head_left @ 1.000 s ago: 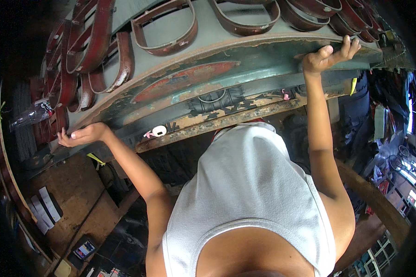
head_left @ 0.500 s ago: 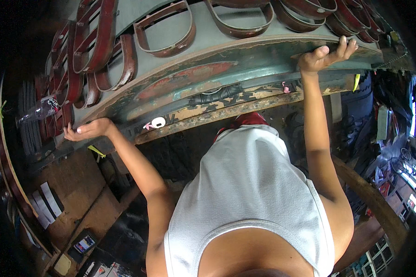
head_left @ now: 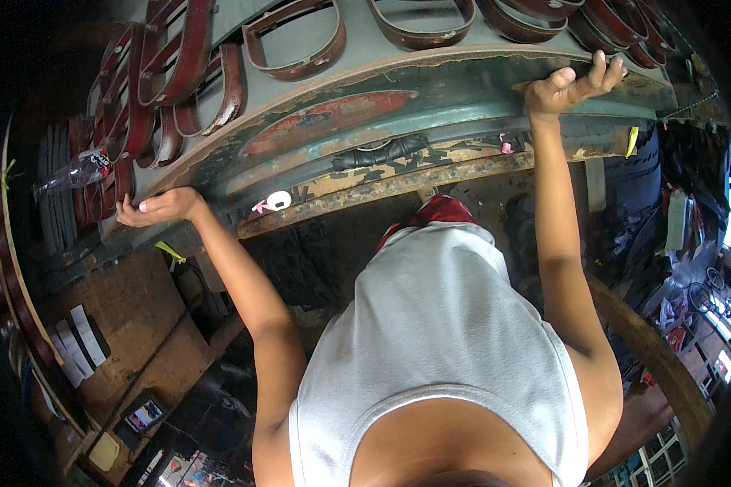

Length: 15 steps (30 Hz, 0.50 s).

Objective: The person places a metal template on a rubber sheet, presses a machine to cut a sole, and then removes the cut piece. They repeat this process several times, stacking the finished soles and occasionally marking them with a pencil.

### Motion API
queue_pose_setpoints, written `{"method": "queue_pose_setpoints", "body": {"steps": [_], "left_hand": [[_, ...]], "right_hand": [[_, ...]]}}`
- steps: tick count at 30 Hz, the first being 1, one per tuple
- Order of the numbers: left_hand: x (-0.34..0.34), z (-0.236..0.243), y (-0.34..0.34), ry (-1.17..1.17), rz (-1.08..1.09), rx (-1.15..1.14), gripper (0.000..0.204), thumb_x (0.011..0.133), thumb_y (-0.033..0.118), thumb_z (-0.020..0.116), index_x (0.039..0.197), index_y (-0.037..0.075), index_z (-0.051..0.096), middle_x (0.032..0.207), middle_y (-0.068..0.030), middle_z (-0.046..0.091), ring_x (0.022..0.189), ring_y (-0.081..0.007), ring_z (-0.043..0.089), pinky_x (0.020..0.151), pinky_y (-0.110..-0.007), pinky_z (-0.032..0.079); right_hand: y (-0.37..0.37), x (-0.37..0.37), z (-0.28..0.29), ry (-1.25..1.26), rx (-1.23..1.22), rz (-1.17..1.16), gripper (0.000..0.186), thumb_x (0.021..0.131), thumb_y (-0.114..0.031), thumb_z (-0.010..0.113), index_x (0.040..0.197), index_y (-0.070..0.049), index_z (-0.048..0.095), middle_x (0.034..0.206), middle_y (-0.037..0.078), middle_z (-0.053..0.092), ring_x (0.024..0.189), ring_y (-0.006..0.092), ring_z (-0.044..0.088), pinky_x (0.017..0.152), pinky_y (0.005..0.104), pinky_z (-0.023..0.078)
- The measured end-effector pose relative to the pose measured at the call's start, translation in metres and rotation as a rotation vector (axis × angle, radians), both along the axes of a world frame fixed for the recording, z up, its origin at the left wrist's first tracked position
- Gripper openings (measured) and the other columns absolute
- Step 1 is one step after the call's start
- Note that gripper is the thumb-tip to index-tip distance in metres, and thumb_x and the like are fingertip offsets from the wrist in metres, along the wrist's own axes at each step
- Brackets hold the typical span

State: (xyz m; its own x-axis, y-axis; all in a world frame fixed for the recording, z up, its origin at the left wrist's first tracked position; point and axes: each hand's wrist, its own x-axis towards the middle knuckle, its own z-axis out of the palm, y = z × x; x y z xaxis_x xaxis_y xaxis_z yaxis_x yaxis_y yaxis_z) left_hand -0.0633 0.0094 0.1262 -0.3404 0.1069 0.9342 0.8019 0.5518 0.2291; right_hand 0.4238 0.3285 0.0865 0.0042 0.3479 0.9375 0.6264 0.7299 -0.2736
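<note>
My left hand [head_left: 161, 206] rests at the left end of the curved front edge of a worn green machine table [head_left: 463, 109]. Its fingers lie extended, with nothing seen in them. At the right end of that edge is my right hand [head_left: 568, 88], palm turned up and fingers apart, also holding nothing. Both arms are stretched out wide. Dark-red metal loops, many D-shaped [head_left: 296, 75], stand on the grey tabletop [head_left: 357, 40] beyond the edge. A clear plastic bottle [head_left: 75, 172] lies near the loops to the left of my left hand.
Under the edge runs a rough ledge [head_left: 398, 189] with a small white rounded object [head_left: 278, 200] and dark scraps. Yellow ties [head_left: 170, 251] hang near both ends. At lower left, a brown board [head_left: 142, 316] carries pale strips [head_left: 80, 341] and a phone-like device [head_left: 144, 415]. A curved wooden bar [head_left: 650, 349] stands at right.
The view has shifted slightly, so the metal loops and table edge sit higher in the picture. Both hands keep their places at the table edge.
</note>
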Motion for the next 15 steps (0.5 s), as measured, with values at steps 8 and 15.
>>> {"method": "queue_pose_setpoints", "body": {"steps": [8, 15], "left_hand": [[0.003, -0.001, -0.005, 0.01, 0.01, -0.001, 0.043, 0.107, 0.023, 0.024, 0.12, -0.006, 0.052, 0.132, -0.0275, 0.051, 0.133, -0.0463, 0.04, 0.114, -0.063, 0.026], [0.03, 0.018, -0.035, -0.35, -0.106, 0.027, 0.038, 0.106, 0.02, 0.035, 0.129, -0.007, 0.048, 0.136, -0.0276, 0.048, 0.136, -0.0413, 0.041, 0.114, -0.055, 0.03]], "right_hand": [[-0.003, 0.0, 0.0, 0.011, 0.014, 0.004, 0.053, 0.099, -0.035, 0.038, 0.144, -0.007, 0.047, 0.156, 0.02, 0.031, 0.148, 0.0386, 0.022, 0.122, 0.0581, 0.009], [-0.037, 0.007, 0.018, -0.054, -0.152, -0.023, 0.048, 0.096, -0.02, 0.052, 0.142, -0.006, 0.048, 0.152, 0.02, 0.036, 0.146, 0.0395, 0.028, 0.12, 0.0575, 0.018]]}}
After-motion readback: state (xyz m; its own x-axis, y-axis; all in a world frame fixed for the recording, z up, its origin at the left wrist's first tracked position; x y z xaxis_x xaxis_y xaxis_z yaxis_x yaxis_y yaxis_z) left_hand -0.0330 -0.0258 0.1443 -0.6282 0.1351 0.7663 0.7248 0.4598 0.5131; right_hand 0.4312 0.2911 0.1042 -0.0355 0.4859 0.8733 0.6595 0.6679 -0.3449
